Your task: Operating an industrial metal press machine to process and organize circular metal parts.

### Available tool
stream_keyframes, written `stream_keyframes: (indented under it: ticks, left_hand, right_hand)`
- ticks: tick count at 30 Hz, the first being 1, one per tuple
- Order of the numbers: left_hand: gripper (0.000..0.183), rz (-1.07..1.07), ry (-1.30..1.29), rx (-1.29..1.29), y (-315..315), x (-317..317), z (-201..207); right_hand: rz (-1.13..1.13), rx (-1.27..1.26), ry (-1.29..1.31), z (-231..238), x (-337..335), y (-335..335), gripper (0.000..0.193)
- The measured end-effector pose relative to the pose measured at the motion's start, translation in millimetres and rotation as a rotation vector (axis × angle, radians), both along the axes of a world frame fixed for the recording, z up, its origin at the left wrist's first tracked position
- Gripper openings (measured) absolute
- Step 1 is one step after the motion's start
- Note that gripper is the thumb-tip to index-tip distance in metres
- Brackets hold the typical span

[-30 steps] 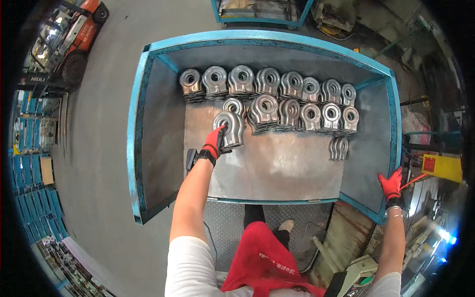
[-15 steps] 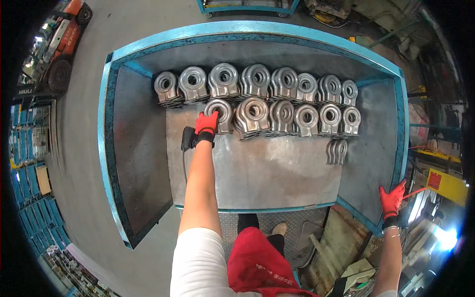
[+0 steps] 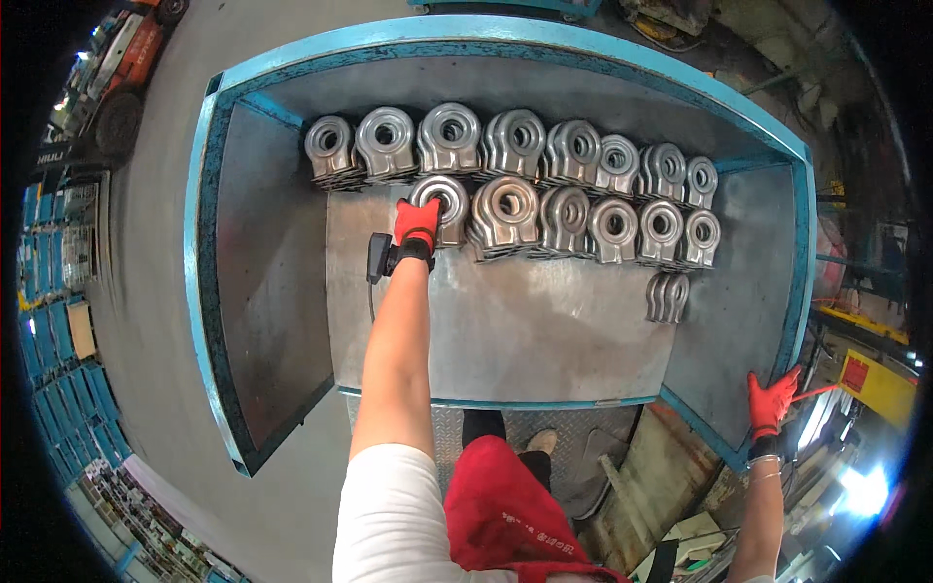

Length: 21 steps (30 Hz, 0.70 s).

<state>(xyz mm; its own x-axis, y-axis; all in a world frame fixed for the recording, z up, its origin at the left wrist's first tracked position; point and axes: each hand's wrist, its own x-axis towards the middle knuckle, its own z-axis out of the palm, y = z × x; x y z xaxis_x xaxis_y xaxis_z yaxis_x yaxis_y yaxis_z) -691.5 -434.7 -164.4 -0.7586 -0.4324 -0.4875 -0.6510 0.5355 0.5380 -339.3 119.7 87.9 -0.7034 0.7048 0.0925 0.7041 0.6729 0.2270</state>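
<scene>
My left hand [image 3: 418, 222], in a red glove with a black wrist strap, reaches into a blue-framed metal bin. Its fingers are closed at the hole of the leftmost ring-shaped metal bracket [image 3: 449, 185] in the nearer row; the fingertips are partly hidden there. This bracket lies flat side up beside a stack of bronze-tinted brackets [image 3: 510, 201]. A small black device [image 3: 378, 258] with a cable sits at my left wrist. Over at the right side, my right hand [image 3: 773, 400], also red-gloved, straddles the bin's rim [image 3: 799, 325], thumb and fingers on either side of it.
A farther row of stacked brackets [image 3: 450, 131] runs along the bin's back. Several narrow curved metal pieces [image 3: 667, 297] stand at the floor's right. A yellow box [image 3: 878, 374] is outside the bin on the right. An orange forklift [image 3: 131, 73] stands far left.
The view has shifted slightly, so the bin's back sits higher in the picture. My left hand stays at the same bracket, and my right hand remains on the rim.
</scene>
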Motion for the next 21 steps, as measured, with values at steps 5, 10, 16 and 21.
stream_keyframes:
  ticks: [5, 10, 16, 21]
  left_hand:
    - [0.109, 0.123, 0.005, 0.395, -15.8, -6.1, -25.8]
    - [0.096, 0.167, 0.259, 0.405, -18.9, 22.1, -11.1]
    - [0.083, 0.141, 0.365, 0.451, -24.6, 104.1, 42.7]
    - [0.072, 0.043, -0.110, 0.630, -24.6, 205.5, 86.2]
  right_hand:
    - [-0.001, 0.020, -0.025, -1.7, 0.1, 2.2, 0.106]
    - [-0.011, 0.011, -0.061, -5.5, 3.9, 7.5, 0.108]
    - [-0.048, -0.142, -0.074, 15.7, -15.0, -9.2, 0.104]
    - [0.273, -0.350, 0.255, 34.3, 6.1, -98.2, 0.065]
